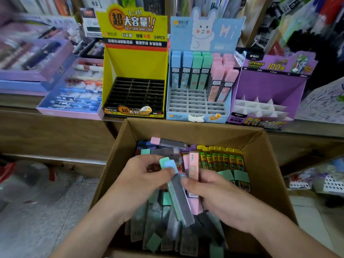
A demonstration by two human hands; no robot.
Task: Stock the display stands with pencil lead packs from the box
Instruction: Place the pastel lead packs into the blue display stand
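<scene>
A cardboard box (268, 164) full of pencil lead packs stands below the counter. My left hand (141, 175) grips two packs (178, 198) with green and blue caps over the box. My right hand (210, 190) touches those packs with its fingertips and holds pink packs (193, 164) upright. On the counter stand a yellow display stand (135, 67) with bare black slots, a blue rabbit stand (201, 101) with blue, green and pink packs in its back rows, and a purple stand (270, 86) with white dividers.
Yellow-capped packs (221, 159) line the box's far right side. Trays of pens (74, 90) sit left of the yellow stand. A scribbled test pad (323, 103) lies at the right. Grey tiled floor (37, 211) shows left of the box.
</scene>
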